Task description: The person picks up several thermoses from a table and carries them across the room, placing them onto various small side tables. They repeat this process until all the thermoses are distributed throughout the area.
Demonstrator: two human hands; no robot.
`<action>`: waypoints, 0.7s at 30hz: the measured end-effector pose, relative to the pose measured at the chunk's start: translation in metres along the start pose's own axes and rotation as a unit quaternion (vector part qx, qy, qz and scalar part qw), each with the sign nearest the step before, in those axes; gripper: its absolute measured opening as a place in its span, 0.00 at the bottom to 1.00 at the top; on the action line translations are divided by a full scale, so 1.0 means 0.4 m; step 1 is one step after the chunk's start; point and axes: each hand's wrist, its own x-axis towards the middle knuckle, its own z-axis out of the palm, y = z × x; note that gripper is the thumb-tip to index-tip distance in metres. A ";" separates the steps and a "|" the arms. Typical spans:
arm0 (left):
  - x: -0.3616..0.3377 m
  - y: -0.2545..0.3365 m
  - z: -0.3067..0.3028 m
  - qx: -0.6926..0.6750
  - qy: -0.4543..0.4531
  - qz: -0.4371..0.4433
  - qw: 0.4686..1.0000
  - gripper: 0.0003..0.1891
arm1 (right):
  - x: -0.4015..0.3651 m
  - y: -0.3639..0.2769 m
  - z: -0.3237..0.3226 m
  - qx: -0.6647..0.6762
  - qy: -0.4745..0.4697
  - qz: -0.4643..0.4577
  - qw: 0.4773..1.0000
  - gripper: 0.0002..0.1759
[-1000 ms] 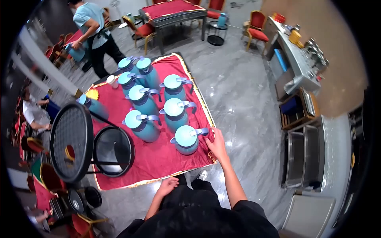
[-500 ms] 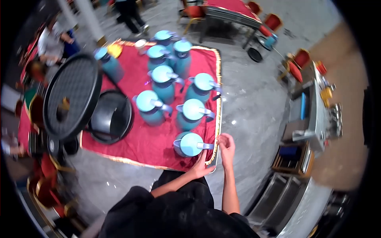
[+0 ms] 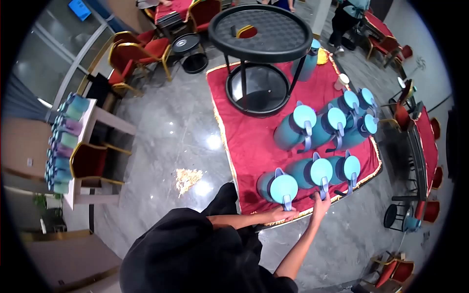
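Several teal jugs with light blue lids and grey-blue handles stand on a red cloth [image 3: 244, 161] with gold trim. My left hand [image 3: 282, 214] is closed round the handle of the nearest jug [image 3: 283, 188], at the cloth's front edge. Just to its right, my right hand [image 3: 321, 201] has its fingers closed on the handle of a second jug [image 3: 321, 170]. A third jug [image 3: 351, 168] stands right beside that one. More jugs [image 3: 304, 117] are grouped behind, and one [image 3: 307, 63] stands apart near the back.
A black two-tier round stand [image 3: 259, 58] rests on the cloth's back left. Left, a table [image 3: 93, 119] holds teal and purple jugs, with a red chair [image 3: 88, 161] by it. Scattered bits [image 3: 188, 180] lie on the grey floor. A paper cup [image 3: 342, 81] and people stand farther back.
The view has swung left, bringing the table of jugs into sight. My left hand has closed on the nearest jug's handle; my right hand has moved to the handle of the jug beside it.
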 end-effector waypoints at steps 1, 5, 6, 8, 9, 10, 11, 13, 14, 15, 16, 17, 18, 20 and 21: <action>0.027 -0.087 -0.004 -0.064 0.027 -0.029 0.997 0.17 | 0.001 -0.002 -0.017 0.014 -0.046 0.011 0.999 0.06; -0.054 -0.051 0.063 -0.014 0.212 0.073 0.975 0.10 | -0.053 -0.111 -0.018 -0.025 -0.132 0.140 0.981 0.12; -0.073 -0.038 0.067 0.017 0.236 0.055 0.970 0.10 | -0.045 -0.059 -0.029 -0.010 -0.188 0.149 0.971 0.13; -0.105 -0.085 0.025 0.084 0.253 0.020 0.964 0.18 | -0.075 -0.090 -0.012 0.049 -0.240 0.155 0.957 0.18; -0.148 -0.005 0.043 0.087 0.257 0.031 0.962 0.19 | -0.089 -0.093 -0.002 0.091 -0.252 0.160 0.950 0.18; -0.161 -0.032 0.017 0.093 0.287 0.048 0.952 0.18 | -0.101 -0.093 0.007 0.130 -0.224 0.167 0.951 0.18; -0.181 0.016 0.034 0.072 0.333 0.074 0.937 0.17 | -0.113 -0.090 0.017 0.171 -0.197 0.174 0.950 0.18; -0.208 0.011 -0.025 -0.012 0.327 0.045 0.944 0.17 | -0.136 -0.068 0.037 0.163 -0.112 0.151 0.968 0.17; -0.222 0.059 -0.023 -0.098 0.330 0.054 0.937 0.19 | -0.139 -0.060 0.041 0.173 -0.099 0.147 0.969 0.17; -0.233 0.085 -0.035 -0.121 0.319 0.081 0.936 0.20 | -0.139 -0.054 0.042 0.181 -0.089 0.144 0.969 0.17; -0.244 0.105 -0.049 -0.146 0.310 0.108 0.933 0.20 | -0.140 -0.054 0.049 0.184 -0.083 0.127 0.971 0.17; -0.260 0.121 -0.064 -0.171 0.302 0.137 0.928 0.21 | -0.142 -0.060 0.060 0.177 -0.068 0.121 0.974 0.17; -0.281 0.146 -0.071 -0.144 0.310 0.135 0.930 0.22 | -0.143 -0.062 0.062 0.169 -0.065 0.110 0.977 0.18; -0.351 0.203 -0.096 -0.163 0.277 0.160 0.934 0.20 | -0.157 -0.087 0.074 0.150 -0.063 0.095 0.982 0.18; -0.390 0.226 -0.111 -0.154 0.276 0.181 0.931 0.19 | -0.177 -0.114 0.080 0.138 -0.063 0.089 0.984 0.19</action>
